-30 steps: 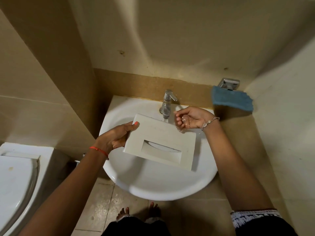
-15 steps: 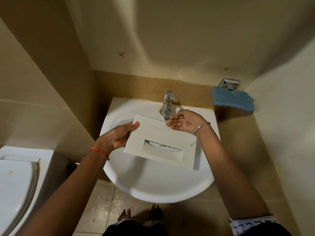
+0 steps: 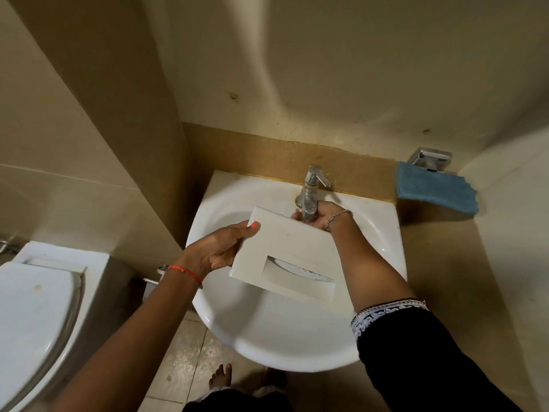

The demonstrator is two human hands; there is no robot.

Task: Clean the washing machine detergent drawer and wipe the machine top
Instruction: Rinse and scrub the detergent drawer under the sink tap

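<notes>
1. Gripping the left edge of the detergent drawer (image 3: pixel 285 251), the left hand (image 3: pixel 218 252) holds it over the sink (image 3: pixel 386 233).
2. Right hand (image 3: pixel 323 222) at the tap (image 3: pixel 310 200), partly hidden behind spout and drawer; its grip is unreadable.
3. Drawer compartments out of sight.

drawer (image 3: pixel 291 248) over sink (image 3: pixel 267 346), tap (image 3: pixel 312 188) behind, cloth (image 3: pixel 433 188) right

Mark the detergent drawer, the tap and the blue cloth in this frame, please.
detergent drawer (image 3: pixel 292 248), head view, flat white front panel above the handle recess.
tap (image 3: pixel 309 193), head view, chrome body below the lever.
blue cloth (image 3: pixel 433 190), head view, middle of its visible face.
</notes>
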